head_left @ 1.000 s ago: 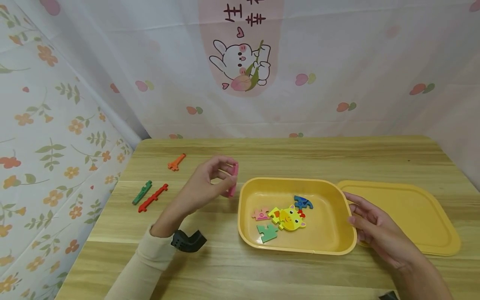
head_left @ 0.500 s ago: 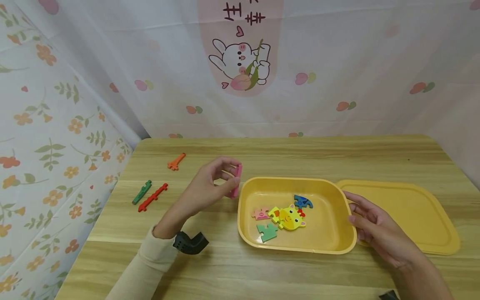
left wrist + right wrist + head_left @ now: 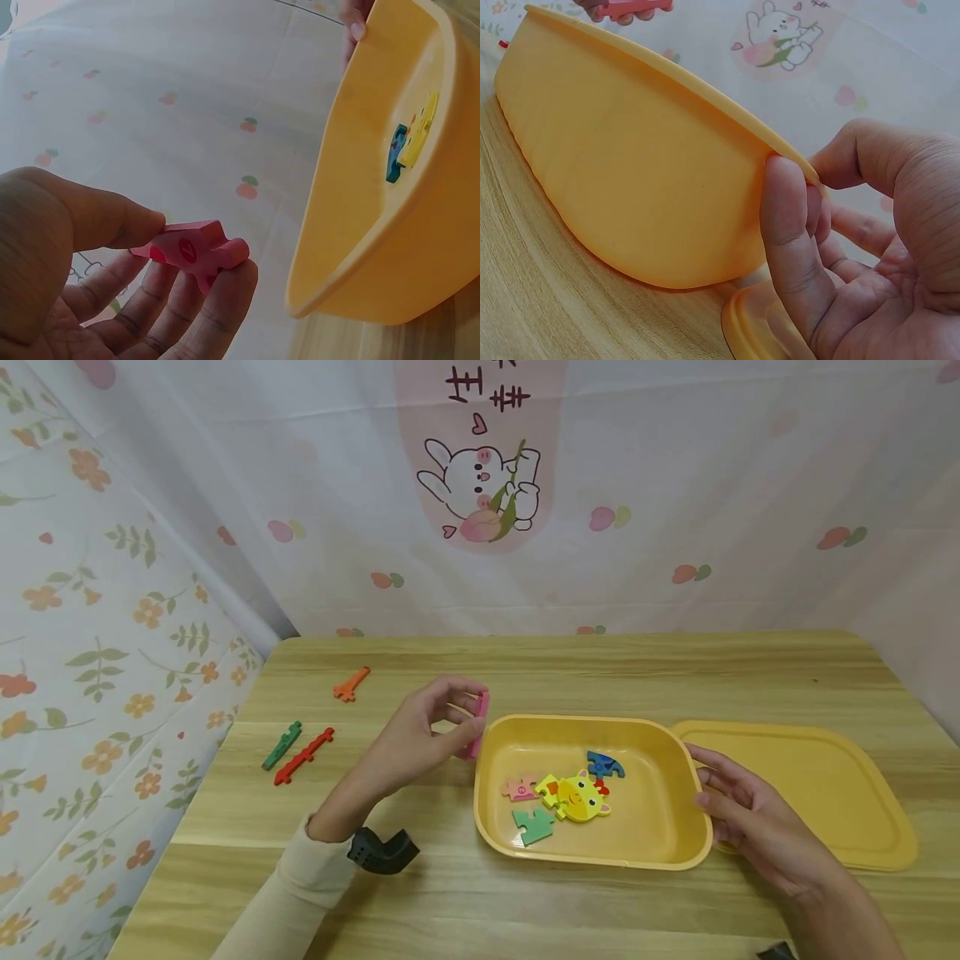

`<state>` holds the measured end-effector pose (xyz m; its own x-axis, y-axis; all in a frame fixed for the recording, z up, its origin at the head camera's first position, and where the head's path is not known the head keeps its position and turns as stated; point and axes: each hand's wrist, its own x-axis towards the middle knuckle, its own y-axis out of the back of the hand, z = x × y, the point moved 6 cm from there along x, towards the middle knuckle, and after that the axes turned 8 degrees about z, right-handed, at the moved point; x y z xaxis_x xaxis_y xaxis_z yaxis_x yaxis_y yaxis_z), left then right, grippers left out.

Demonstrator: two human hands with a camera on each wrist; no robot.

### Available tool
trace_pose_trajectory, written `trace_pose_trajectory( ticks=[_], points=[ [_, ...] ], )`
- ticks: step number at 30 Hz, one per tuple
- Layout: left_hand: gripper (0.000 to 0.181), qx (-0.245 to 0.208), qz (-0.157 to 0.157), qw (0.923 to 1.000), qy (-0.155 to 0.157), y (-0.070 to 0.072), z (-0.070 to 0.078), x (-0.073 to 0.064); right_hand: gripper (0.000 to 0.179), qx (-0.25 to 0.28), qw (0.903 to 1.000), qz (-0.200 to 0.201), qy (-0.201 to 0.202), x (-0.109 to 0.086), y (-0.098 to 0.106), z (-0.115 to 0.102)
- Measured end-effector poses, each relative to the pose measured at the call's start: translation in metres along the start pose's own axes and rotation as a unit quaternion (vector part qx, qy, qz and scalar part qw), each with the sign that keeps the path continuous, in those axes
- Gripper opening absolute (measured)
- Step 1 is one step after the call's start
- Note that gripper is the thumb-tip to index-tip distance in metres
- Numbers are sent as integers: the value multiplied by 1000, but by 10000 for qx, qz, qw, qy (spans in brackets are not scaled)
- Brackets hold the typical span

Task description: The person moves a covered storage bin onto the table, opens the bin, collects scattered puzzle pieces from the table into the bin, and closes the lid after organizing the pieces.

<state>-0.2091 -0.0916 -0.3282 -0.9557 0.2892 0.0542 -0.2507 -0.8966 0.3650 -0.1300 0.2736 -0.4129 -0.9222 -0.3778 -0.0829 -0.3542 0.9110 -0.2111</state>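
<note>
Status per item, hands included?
Yellow box: open
Lid: off box
Pink piece: held, outside box
Animal-face piece: in box, face up
Blue piece: in box
Mint piece: in box
Peach piece: in box
Orange piece: on table
Green piece: on table
Red piece: on table
Left hand: pinching pink piece
Right hand: holding box

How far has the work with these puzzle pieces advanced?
Apparently done: the yellow animal-face piece, blue piece, light green piece and peach piece lie in the yellow box. In hand: the left hand's grip holds the pink piece, not yet in the box. Probably left: orange piece, dark green piece and red piece on the table, and the lid, off the box.
</note>
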Motion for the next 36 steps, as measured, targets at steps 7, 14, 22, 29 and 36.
trace_pose_trajectory(
  ticks=[7,14,22,29,36],
  points=[
    [35,-43,-115,9999,-53,-5,4,-2,57,79,10000,9,-6,0,0,0],
    [37,-214,-244,9995,-57,-10,7,-3,57,21,10000,-22,24,-2,1,0],
    [35,-478,-412,9978,-185,-18,11,-6,58,-29,10000,28,-11,-3,1,0],
    [34,-434,-537,9972,-303,-25,14,-10,57,10,10000,10,-4,-2,1,1],
    [34,-195,-498,9972,-513,-28,17,-13,57,-43,10000,-34,75,-1,1,1]
  ],
)
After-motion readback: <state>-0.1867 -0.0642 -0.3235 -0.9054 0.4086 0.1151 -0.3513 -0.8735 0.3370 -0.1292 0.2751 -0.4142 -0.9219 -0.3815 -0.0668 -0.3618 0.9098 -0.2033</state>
